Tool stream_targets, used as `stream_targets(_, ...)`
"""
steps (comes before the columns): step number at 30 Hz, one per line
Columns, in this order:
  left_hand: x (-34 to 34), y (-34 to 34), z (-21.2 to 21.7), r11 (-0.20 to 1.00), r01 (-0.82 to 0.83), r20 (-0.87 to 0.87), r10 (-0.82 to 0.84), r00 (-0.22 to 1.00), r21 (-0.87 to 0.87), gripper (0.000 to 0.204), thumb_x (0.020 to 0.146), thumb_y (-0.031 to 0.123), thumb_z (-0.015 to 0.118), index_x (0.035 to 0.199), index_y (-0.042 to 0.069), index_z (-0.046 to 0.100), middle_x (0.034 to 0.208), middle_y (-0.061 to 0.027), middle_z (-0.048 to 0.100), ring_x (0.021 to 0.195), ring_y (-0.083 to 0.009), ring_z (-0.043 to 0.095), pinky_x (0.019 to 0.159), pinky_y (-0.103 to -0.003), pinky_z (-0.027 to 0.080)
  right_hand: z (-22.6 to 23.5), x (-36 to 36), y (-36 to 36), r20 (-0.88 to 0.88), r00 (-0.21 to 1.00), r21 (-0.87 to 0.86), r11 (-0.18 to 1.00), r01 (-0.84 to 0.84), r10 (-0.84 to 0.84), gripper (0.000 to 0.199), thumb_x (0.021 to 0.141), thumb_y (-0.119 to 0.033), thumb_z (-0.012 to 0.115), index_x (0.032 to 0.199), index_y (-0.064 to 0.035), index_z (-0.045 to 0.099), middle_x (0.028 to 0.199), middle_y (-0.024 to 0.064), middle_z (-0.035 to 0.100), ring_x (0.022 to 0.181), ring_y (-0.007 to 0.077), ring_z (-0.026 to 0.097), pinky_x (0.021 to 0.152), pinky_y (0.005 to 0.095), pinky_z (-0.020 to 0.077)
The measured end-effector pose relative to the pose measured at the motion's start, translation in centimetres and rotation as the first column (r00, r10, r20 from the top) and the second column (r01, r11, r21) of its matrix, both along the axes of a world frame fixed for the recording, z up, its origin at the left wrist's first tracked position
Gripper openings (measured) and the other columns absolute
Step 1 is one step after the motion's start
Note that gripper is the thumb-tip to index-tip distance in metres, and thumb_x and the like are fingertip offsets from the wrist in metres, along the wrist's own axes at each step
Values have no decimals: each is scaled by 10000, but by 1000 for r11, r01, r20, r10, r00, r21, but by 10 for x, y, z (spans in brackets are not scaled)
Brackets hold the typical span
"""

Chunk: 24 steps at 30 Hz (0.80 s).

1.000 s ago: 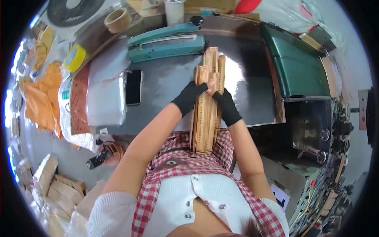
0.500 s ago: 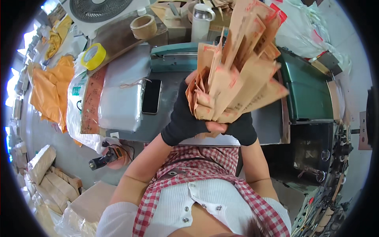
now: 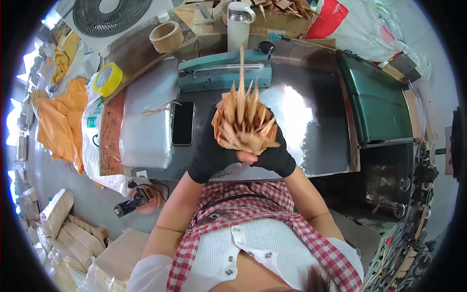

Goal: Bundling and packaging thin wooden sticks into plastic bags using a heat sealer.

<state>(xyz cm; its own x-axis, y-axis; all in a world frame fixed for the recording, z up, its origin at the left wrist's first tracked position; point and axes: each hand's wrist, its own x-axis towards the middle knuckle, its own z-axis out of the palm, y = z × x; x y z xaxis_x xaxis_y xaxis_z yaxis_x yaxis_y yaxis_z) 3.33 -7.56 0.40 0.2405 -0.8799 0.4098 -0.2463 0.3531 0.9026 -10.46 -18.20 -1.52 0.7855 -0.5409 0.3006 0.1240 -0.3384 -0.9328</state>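
Note:
A bundle of long brown paper sleeves (image 3: 243,121) stands upright over the near part of the dark table, its pointed ends turned up toward me. One sleeve sticks up well above the others. My left hand (image 3: 208,155), in a black fingerless glove, is wrapped round the bundle's left side. On the right side my right hand (image 3: 281,156), gloved alike, closes round it too. Bare fingertips meet at the near side of the bundle; the paper hides most of the other fingers. A black phone (image 3: 183,123) lies just left of my left hand.
Behind the bundle is a teal bar sealer (image 3: 224,78), with a white flask (image 3: 238,29) beyond it. Clear plastic bags (image 3: 148,126) lie at the left, near yellow tape (image 3: 108,79) and a tan tape roll (image 3: 166,37). A green box (image 3: 372,100) stands at the right.
Both hands have brought the bundle lower and slightly left. It was fanned out with the printed sides showing; now its ends face up, drawn closer together.

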Motion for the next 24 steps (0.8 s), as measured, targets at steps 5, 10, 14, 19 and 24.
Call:
stream_targets(5, -29, -11, 19, 969, 35, -557, 110, 823, 243, 754, 721, 220, 811, 1323, 12, 409, 1214, -95, 534, 1123, -187, 520, 963, -333, 432, -3, -25, 24, -86, 987, 331, 931, 154, -133, 715, 763, -256, 746, 1322, -14, 371, 1175, 111, 548, 1085, 210, 558, 905, 319, 452)
stream_targets(10, -23, -6, -80, 823, 207, -632, 219, 743, 529, 560, 849, 274, 682, 1287, 7, 457, 1142, -91, 578, 1020, -144, 560, 868, -298, 480, -52, -30, 26, -159, 984, 816, 549, 178, -83, 593, 867, -285, 667, 1335, -36, 402, 1204, 84, 547, 1081, 161, 545, 902, 300, 454)
stream_targets(14, -26, -15, -72, 865, 64, -532, 247, 810, 498, 577, 825, 271, 707, 1270, -4, 463, 1150, -99, 573, 1020, -153, 567, 858, -301, 487, -65, -23, 25, -184, 962, 587, 762, 273, -202, 536, 864, -247, 675, 1287, -38, 422, 1146, 68, 554, 1050, 141, 534, 876, 293, 458)
stream_targets(19, -22, -43, -38, 935, -40, -575, 251, 779, 353, 430, 833, 139, 703, 1212, 13, 542, 1043, -73, 635, 939, -151, 615, 797, -284, 512, -49, -10, -4, -116, 974, 405, 885, 227, -196, 499, 858, -261, 675, 1240, -42, 441, 1100, 53, 550, 1014, 122, 525, 863, 281, 451)
stream_targets(24, 1, -46, -99, 879, -14, -651, 364, 666, 477, 450, 808, 100, 718, 1207, 2, 535, 1070, -79, 627, 941, -165, 616, 805, -296, 506, -57, 2, -14, -482, 844, 20, 960, 279, -235, 675, 768, -379, 735, 1238, 1, 436, 1109, 140, 558, 1000, 241, 565, 869, 352, 454)
